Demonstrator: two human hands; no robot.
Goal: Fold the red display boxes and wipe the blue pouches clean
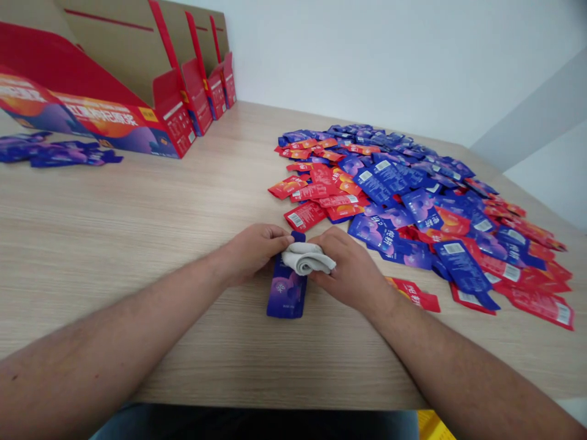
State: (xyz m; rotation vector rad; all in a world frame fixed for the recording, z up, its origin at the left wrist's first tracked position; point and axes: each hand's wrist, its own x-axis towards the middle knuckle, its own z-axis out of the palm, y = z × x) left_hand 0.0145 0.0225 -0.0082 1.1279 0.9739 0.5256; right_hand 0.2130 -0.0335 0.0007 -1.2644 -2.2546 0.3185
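Near the front middle of the table, my left hand (257, 252) pinches the upper part of a purple-blue sachet (287, 294) with a narrow neck at its far end. My right hand (345, 264) is closed around a rolled pale grey cloth (306, 258), which lies over the sachet's upper half and hides some of it. The sachet's lower end hangs toward me, showing white print. Just beyond my hands is a red sachet (305, 215) with a barcode at the edge of the pile.
A broad pile of blue and red sachets (394, 183) spreads over the table's right side. Open red and blue cardboard boxes (177, 131) stand at the back left, with several blue sachets (59, 151) before them. A white wall (367, 61) borders the table (183, 214).
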